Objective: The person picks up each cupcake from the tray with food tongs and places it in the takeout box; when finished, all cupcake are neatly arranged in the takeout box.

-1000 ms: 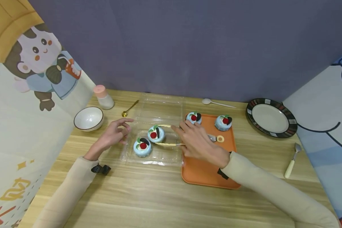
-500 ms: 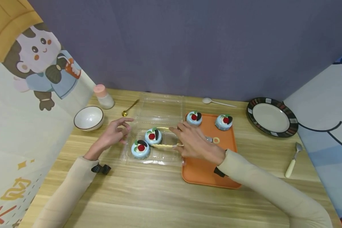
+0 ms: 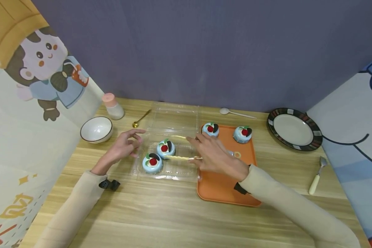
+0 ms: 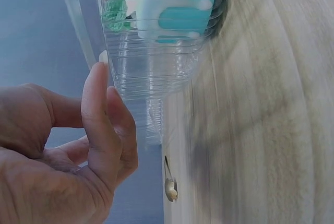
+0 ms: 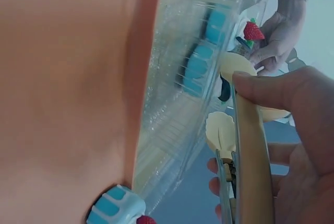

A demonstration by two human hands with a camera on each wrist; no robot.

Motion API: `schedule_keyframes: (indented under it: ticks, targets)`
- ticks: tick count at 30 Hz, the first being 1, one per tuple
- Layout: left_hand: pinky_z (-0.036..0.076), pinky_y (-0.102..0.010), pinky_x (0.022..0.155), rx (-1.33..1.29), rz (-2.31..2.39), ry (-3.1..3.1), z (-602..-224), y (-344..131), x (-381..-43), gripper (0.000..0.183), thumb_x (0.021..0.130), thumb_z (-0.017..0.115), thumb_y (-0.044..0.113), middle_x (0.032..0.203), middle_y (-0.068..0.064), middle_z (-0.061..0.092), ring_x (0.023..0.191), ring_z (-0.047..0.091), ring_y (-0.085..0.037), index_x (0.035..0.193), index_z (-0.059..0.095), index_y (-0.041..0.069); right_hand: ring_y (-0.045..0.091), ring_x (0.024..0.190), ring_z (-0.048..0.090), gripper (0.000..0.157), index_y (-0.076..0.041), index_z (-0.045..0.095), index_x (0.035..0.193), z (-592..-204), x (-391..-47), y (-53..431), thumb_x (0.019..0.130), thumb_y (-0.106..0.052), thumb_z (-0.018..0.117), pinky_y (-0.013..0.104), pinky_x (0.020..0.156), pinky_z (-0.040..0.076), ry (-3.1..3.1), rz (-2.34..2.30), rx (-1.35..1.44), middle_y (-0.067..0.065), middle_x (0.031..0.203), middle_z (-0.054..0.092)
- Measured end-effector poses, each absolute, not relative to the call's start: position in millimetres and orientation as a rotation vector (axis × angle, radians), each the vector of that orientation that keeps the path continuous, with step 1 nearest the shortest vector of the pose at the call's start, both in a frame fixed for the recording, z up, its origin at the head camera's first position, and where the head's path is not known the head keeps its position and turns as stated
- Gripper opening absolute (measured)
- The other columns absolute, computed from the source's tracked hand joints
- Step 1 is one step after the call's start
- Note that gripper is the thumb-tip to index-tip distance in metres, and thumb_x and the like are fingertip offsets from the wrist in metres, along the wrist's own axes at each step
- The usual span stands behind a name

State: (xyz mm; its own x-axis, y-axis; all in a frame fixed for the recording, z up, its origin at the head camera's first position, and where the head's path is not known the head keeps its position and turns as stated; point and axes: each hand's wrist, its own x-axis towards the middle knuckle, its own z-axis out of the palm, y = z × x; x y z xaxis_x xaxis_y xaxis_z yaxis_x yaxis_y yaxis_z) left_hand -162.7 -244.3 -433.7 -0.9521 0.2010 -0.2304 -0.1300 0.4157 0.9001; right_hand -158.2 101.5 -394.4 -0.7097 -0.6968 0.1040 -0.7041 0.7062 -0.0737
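Note:
My right hand (image 3: pixel 215 155) grips metal tongs (image 5: pixel 253 151) with cream scalloped tips. The tips stand apart on either side of a blue toy cupcake (image 3: pixel 165 149) in the clear hinged container (image 3: pixel 183 168). A second blue cupcake (image 3: pixel 152 163) sits beside it, nearer the front left corner. Both are upright, topped with a red berry, a dark cookie and green leaves. At the container's left rim my left hand (image 3: pixel 124 144) has its fingers loosely bent and holds nothing. One fingertip (image 4: pixel 99 67) is at the rim; whether it touches is hard to tell.
An orange tray (image 3: pixel 226 191) carries two more cupcakes at its back, one left (image 3: pixel 210 129) and one right (image 3: pixel 243 134). Around stand a bowl (image 3: pixel 96 129), shaker (image 3: pixel 114 107), gold spoon (image 3: pixel 141 119), white spoon (image 3: pixel 237 113), dark-rimmed plate (image 3: pixel 292 129) and a pale-handled utensil (image 3: pixel 317 177).
The tongs and the gripped cupcake shift slightly left, up against the other cupcake. Then the tongs' tips spread and draw back right, letting go of it. My left hand stays put.

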Motion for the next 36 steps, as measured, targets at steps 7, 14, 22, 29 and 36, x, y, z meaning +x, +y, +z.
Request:
schedule_keyframes:
  ticks: [7, 14, 22, 29, 36]
  targets:
    - [0.064, -0.036, 0.058, 0.056, 1.554, 2.378, -436.1, -244.8, -162.6, 0.046, 0.1, 0.05, 0.005, 0.117, -0.026, 0.05, 0.078, 0.06, -0.023, 0.145, 0.043, 0.007, 0.021, 0.091, 0.059, 0.075, -0.018, 0.049, 0.144, -394.9, -149.9, 120.9, 0.081, -0.049, 0.076, 0.028, 0.055, 0.05, -2.79, 0.232, 1.091, 0.006, 0.116, 0.059]
    - [0.064, -0.036, 0.059, 0.06, 1.554, 2.372, -436.0, -245.7, -161.4, 0.046, 0.1, 0.051, 0.007, 0.118, -0.026, 0.049, 0.079, 0.06, -0.025, 0.146, 0.042, 0.008, 0.02, 0.083, 0.054, 0.075, -0.016, 0.044, 0.147, -396.0, -146.9, 154.4, 0.085, -0.046, 0.073, 0.027, 0.058, 0.044, -2.783, 0.298, 0.974, 0.008, 0.117, 0.058]
    - [0.063, -0.035, 0.058, 0.078, 1.558, 2.369, -434.2, -247.1, -160.6, 0.047, 0.1, 0.052, 0.006, 0.119, -0.026, 0.049, 0.077, 0.061, -0.022, 0.146, 0.042, 0.008, 0.021, 0.08, 0.054, 0.076, -0.017, 0.046, 0.147, -394.8, -145.3, 208.4, 0.082, -0.043, 0.077, 0.036, 0.057, 0.048, -2.786, 0.316, 0.715, 0.009, 0.116, 0.059]
    - [0.063, -0.036, 0.058, 0.079, 1.566, 2.357, -432.8, -248.0, -160.5, 0.047, 0.101, 0.051, 0.007, 0.118, -0.025, 0.048, 0.076, 0.06, -0.02, 0.146, 0.042, 0.008, 0.037, 0.095, 0.056, 0.075, -0.009, 0.047, 0.145, -395.1, -146.5, 263.3, 0.081, -0.034, 0.08, 0.05, 0.065, 0.05, -2.808, 0.364, 0.49, 0.022, 0.124, 0.053]
    - [0.064, -0.038, 0.059, 0.076, 1.564, 2.35, -433.8, -247.3, -160.5, 0.046, 0.101, 0.05, 0.007, 0.116, -0.025, 0.048, 0.075, 0.058, -0.017, 0.147, 0.041, 0.007, 0.045, 0.102, 0.052, 0.078, -0.007, 0.047, 0.144, -401.5, -145.3, 306.8, 0.082, -0.041, 0.077, 0.061, 0.067, 0.048, -2.868, 0.352, 0.293, 0.028, 0.123, 0.051]
